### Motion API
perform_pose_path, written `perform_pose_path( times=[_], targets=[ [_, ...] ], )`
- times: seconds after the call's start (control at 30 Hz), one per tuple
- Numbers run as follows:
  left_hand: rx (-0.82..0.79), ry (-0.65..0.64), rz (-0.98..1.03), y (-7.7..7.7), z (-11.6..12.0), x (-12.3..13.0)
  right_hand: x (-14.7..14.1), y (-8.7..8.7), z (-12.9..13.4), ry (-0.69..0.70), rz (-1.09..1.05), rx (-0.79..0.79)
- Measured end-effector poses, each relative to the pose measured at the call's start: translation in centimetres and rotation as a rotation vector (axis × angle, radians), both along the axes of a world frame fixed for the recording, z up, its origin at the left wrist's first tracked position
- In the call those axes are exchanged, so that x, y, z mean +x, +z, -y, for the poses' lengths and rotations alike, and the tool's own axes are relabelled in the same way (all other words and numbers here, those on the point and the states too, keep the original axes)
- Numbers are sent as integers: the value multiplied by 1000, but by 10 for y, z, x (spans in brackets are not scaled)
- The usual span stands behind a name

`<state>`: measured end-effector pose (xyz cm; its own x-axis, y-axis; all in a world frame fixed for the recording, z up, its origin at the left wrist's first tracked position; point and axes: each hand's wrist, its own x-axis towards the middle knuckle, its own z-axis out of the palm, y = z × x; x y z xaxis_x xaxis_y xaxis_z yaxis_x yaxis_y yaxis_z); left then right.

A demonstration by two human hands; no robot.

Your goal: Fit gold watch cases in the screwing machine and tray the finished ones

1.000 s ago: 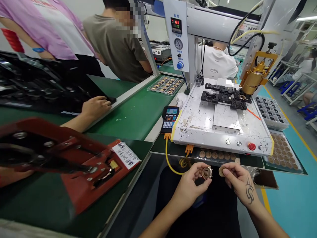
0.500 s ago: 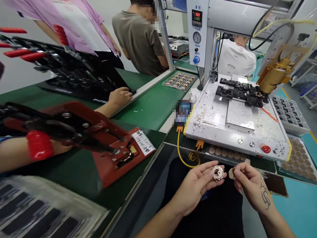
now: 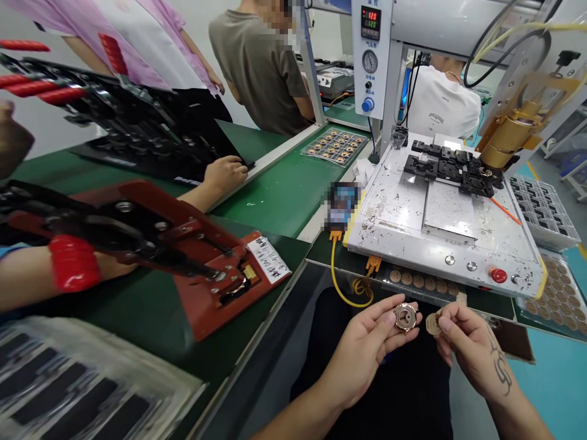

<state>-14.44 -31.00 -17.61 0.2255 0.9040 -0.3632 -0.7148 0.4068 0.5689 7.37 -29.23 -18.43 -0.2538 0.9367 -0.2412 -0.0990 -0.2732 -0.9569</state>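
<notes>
Between the thumb and fingers of my left hand (image 3: 362, 348) is a round rose-gold watch case (image 3: 406, 317), its open ring face turned toward me. My right hand (image 3: 468, 342) pinches a thin round brown disc (image 3: 432, 324) by its edge, just right of the watch case and apart from it. Both hands are raised over my lap in front of the bench. Similar brown discs (image 3: 418, 280) lie in a row under the front edge of the white machine, and more sit on a sheet (image 3: 554, 293) at the right.
A white dispensing machine (image 3: 398, 220) with black fixtures (image 3: 452, 168) and a gold cylinder (image 3: 504, 143) stands ahead. At left are a red clamp press (image 3: 202, 311) and a co-worker's hand (image 3: 224, 177). A yellow cable (image 3: 334, 275) loops near my left hand. A tray of parts (image 3: 334, 146) lies farther back.
The watch case has turned so its ring shows more squarely. The brown disc has tilted flatter toward me, showing its face. My view has shifted slightly.
</notes>
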Motion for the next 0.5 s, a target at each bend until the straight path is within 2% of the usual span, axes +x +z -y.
perform_pose_path(
  times=[0.2,0.5],
  targets=[
    [20,8,-36,-3,3,0,1,-1,-1,20,-3,14],
    [20,16,-60,2,4,0,-2,8,-1,47,29,34]
  ],
)
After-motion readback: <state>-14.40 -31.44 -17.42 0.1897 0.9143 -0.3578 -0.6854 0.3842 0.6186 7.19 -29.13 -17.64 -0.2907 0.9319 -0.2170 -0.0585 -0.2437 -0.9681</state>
